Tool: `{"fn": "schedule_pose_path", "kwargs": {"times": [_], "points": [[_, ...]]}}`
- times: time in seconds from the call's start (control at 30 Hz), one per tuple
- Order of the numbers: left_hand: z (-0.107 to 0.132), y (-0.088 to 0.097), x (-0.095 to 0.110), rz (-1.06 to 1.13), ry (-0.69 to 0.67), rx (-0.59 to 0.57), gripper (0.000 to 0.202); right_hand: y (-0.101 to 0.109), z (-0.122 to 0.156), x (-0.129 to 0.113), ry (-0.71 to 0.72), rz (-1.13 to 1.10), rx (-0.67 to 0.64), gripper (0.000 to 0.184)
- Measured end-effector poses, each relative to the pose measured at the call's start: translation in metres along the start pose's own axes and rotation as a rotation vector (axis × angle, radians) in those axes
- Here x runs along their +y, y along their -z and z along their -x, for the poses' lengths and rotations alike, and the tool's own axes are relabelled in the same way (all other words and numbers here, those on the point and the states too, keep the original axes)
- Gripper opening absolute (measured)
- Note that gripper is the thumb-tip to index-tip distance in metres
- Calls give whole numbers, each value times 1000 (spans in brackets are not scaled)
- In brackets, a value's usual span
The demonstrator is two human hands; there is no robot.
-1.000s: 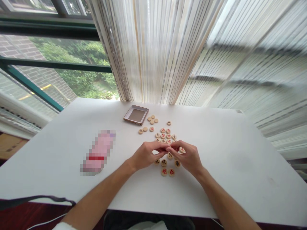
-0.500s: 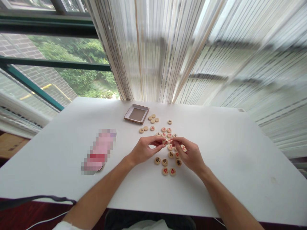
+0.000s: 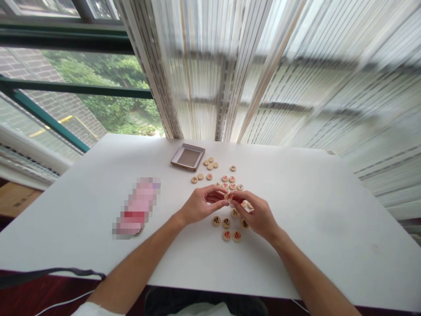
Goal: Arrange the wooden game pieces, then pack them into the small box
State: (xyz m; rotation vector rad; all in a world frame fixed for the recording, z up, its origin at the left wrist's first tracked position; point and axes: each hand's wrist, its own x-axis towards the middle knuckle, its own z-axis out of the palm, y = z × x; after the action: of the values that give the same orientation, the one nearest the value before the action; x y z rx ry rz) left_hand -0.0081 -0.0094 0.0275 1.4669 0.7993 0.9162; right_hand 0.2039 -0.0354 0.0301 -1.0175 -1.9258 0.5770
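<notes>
My left hand (image 3: 204, 204) and my right hand (image 3: 255, 213) meet over a cluster of round wooden Chinese chess pieces. Between their fingertips is a Chinese chess piece (image 3: 228, 197) with a red character facing me. The thumbs and fingers of both hands touch its edge. Just below the hands lie black-marked pieces (image 3: 226, 223) and two red-marked pieces (image 3: 237, 236). Beyond them sit more red-marked pieces (image 3: 225, 179) and a black-marked piece (image 3: 240, 187). My fingers partly cover several pieces in the middle.
An open shallow box (image 3: 175, 163) stands at the back of the white table (image 3: 305, 259). Beside it lie several blank-faced pieces (image 3: 210, 166). A pixelated pink object (image 3: 138, 206) is on the left. Behind the table hang striped sheer curtains (image 3: 210, 66) by a window.
My right hand has shifted slightly left, so the fingertips of both hands now close in together. The held piece's red character has become clearly visible between them.
</notes>
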Motion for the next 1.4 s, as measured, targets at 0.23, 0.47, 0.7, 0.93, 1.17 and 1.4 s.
{"fn": "schedule_pose_path", "kwargs": {"times": [0.23, 0.47, 0.7, 0.93, 1.17, 1.4], "points": [[-3, -4, -4, 78, 82, 67, 34, -11, 1, 0, 67, -12, 33, 21], [-2, -7, -2, 107, 65, 82, 31, -9, 2, 1, 64, 28, 42, 19], [-2, -3, -1, 23, 60, 43, 35, -4, -1, 2, 35, 62, 4, 20], [-1, -1, 0, -65, 56, -47, 43, 2, -2, 10, 4, 82, -24, 22], [1, 0, 1, -336, -72, -5, 34, 1, -1, 12, 17, 82, -78, 23], [2, 8, 2, -760, -138, 27, 26, 13, -3, 13, -75, 137, 7, 19]]}}
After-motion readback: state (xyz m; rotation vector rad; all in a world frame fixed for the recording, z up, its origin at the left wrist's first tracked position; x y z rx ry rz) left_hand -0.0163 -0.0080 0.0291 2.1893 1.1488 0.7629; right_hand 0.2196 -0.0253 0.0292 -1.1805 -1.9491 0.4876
